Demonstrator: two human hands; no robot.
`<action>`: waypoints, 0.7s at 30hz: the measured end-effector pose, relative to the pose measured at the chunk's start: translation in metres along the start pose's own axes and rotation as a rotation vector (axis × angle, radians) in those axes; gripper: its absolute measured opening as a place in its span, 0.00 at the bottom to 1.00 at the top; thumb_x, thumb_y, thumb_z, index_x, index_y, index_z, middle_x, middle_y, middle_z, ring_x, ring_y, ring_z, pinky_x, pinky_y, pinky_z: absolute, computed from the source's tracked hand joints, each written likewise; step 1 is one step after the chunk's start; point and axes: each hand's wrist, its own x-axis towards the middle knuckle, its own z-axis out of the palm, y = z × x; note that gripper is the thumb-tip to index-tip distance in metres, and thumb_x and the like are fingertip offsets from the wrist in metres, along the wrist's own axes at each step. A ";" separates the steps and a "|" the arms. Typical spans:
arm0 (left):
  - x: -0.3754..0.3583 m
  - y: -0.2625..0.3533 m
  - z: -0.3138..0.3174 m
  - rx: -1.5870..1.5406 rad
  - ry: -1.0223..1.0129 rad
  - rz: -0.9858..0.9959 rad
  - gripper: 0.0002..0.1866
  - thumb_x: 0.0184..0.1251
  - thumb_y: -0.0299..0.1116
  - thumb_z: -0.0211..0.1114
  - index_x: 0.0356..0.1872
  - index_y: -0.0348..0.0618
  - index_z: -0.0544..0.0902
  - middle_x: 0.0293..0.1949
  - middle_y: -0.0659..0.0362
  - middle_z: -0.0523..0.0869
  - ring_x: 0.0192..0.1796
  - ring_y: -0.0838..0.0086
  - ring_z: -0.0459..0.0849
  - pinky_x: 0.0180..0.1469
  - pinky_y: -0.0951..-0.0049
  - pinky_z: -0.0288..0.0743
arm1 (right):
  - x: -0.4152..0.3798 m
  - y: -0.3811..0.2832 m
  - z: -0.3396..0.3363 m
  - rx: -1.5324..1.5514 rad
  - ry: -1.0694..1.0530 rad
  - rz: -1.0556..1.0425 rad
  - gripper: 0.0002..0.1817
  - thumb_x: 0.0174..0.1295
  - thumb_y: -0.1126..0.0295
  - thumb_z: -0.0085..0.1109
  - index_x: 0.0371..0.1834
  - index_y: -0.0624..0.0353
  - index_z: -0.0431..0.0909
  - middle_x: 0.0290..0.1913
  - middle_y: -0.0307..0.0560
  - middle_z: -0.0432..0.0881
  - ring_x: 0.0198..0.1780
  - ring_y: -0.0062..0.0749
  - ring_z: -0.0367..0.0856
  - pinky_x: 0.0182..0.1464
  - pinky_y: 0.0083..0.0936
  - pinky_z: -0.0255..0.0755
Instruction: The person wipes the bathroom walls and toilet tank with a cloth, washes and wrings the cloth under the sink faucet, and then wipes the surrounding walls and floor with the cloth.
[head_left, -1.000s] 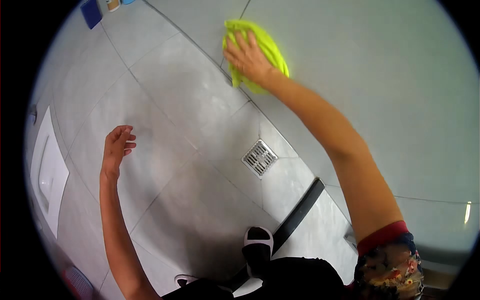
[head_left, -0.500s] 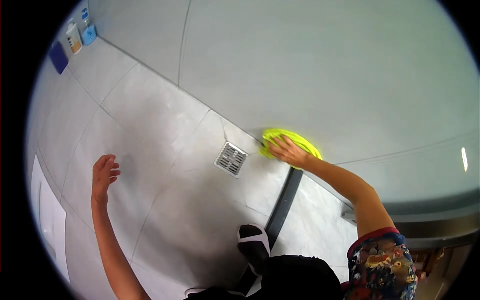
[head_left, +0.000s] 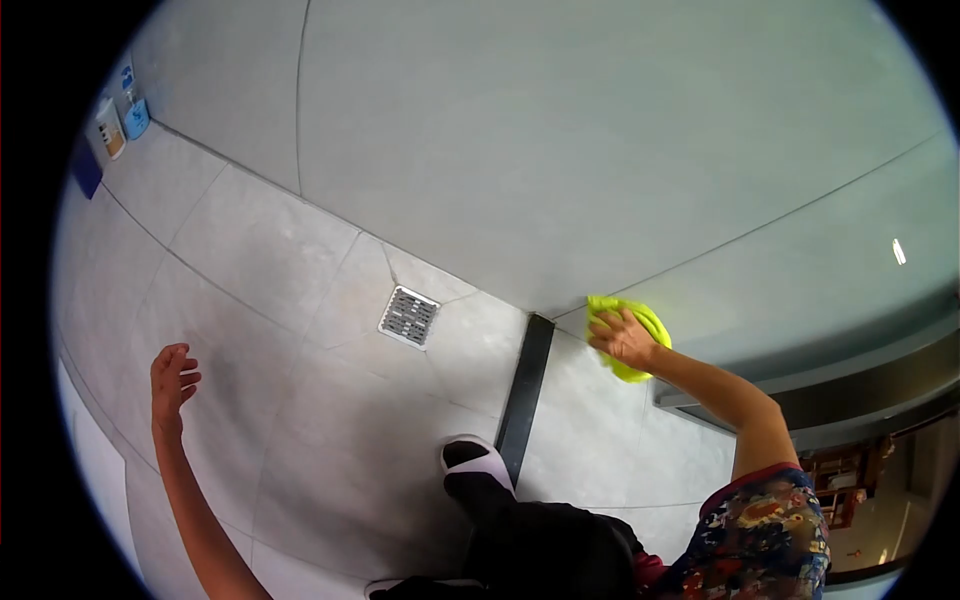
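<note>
While half-curled, right hand [head_left: 624, 339] on cloth [head_left: 650, 320]

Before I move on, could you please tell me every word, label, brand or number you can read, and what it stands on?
No text can be read.
White bottle with a tan patch: dark marks, too small and blurred.
Translucent blue bottle: faint marks, too small to read.
Bright yellow-green cloth: none visible.

Cloth [head_left: 654, 324] is bright yellow-green; sleeve [head_left: 755, 535] shows red-edged, multicoloured floral print; floor strip [head_left: 525, 390] is black; floor tiles [head_left: 310, 390] are marbled grey.
</note>
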 end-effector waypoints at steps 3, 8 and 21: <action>0.001 0.002 0.001 -0.017 0.011 0.009 0.23 0.60 0.55 0.54 0.48 0.50 0.75 0.39 0.60 0.78 0.37 0.76 0.76 0.40 0.75 0.67 | 0.038 0.025 -0.095 0.014 0.309 0.069 0.16 0.48 0.67 0.53 0.43 0.44 0.77 0.56 0.36 0.71 0.62 0.40 0.65 0.51 0.49 0.65; 0.008 0.021 0.009 0.005 -0.015 0.009 0.24 0.59 0.56 0.56 0.50 0.51 0.75 0.39 0.61 0.78 0.39 0.77 0.76 0.42 0.76 0.67 | 0.066 0.143 -0.230 -0.536 0.953 0.356 0.23 0.44 0.69 0.57 0.46 0.30 0.80 0.56 0.29 0.75 0.59 0.37 0.71 0.45 0.36 0.61; 0.031 0.036 0.057 0.076 -0.088 0.014 0.26 0.59 0.56 0.56 0.53 0.52 0.75 0.41 0.64 0.78 0.40 0.80 0.76 0.46 0.78 0.66 | 0.102 0.061 -0.052 -0.364 0.648 0.352 0.24 0.56 0.45 0.49 0.57 0.32 0.73 0.63 0.31 0.67 0.52 0.36 0.68 0.53 0.45 0.50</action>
